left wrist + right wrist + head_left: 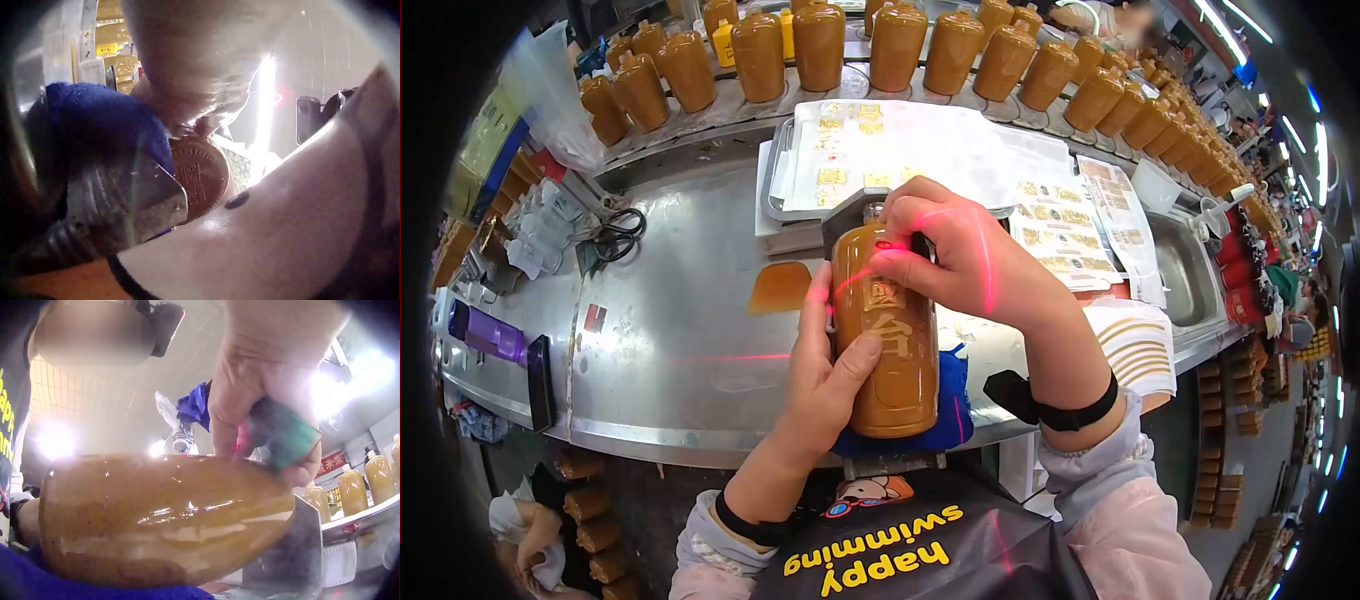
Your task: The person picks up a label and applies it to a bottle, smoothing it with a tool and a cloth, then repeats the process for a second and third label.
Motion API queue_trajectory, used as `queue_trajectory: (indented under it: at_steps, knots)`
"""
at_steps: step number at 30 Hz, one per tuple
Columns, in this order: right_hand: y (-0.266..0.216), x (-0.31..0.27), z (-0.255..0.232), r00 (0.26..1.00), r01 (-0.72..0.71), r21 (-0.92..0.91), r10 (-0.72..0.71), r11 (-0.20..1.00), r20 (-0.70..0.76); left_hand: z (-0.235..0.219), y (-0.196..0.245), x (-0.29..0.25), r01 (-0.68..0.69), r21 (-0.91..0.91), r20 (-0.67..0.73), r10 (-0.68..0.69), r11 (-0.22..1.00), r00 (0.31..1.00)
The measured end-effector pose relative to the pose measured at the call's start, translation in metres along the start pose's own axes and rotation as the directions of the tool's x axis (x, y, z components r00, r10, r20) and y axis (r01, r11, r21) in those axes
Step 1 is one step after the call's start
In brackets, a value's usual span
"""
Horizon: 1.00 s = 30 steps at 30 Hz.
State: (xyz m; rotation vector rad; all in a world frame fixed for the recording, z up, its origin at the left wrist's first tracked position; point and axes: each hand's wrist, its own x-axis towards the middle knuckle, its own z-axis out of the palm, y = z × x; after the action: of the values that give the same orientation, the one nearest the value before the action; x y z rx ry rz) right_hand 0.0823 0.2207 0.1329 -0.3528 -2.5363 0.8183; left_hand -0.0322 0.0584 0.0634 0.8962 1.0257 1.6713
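A glossy brown bottle [895,390] with gold characters lies tilted on a blue cloth pad [956,405], its neck toward a grey metal bracket [840,215]. My left hand [825,375] grips the bottle's side, thumb across the front. At the bottle's shoulder, the thumb and fingers of my right hand [960,250] come down close to the neck. The right wrist view shows a blurred dark green piece [290,434] between those fingers; what it is I cannot tell. The bottle's round base [203,178], with raised marks, shows in the left wrist view.
White decal sheets [930,150] lie on a tray behind the bottle, with a gold-striped sheet [1135,345] at the right. Scissors [622,235] and a brown puddle [780,288] are on the metal table. Several brown bottles [900,50] line the back conveyor. A sink [1185,265] sits far right.
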Motion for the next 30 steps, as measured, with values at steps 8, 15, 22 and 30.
queue_trajectory:
  at_steps: [8, 15, 22, 30]
  knots:
    - [-0.001, 0.004, 0.002, 1.0, 0.013, -0.018, -0.013, 1.0, 0.001, -0.003, -0.002, 0.001, -0.022, 0.071, -0.01, 0.023, 0.997, 1.0]
    - [0.0, 0.003, 0.001, 1.0, -0.008, -0.015, 0.008, 1.0, 0.013, -0.005, -0.01, 0.002, -0.068, 0.19, -0.025, 0.074, 0.979, 0.997]
    - [-0.003, -0.002, 0.003, 0.991, -0.101, 0.004, 0.1, 0.995, -0.089, -0.003, -0.01, 0.001, -0.067, 0.23, -0.041, 0.079, 0.971, 0.996]
    - [0.0, -0.066, 0.037, 0.957, -0.19, 0.32, 0.248, 0.928, -0.151, -0.003, -0.011, 0.001, -0.091, 0.153, -0.04, 0.098, 0.984, 0.994]
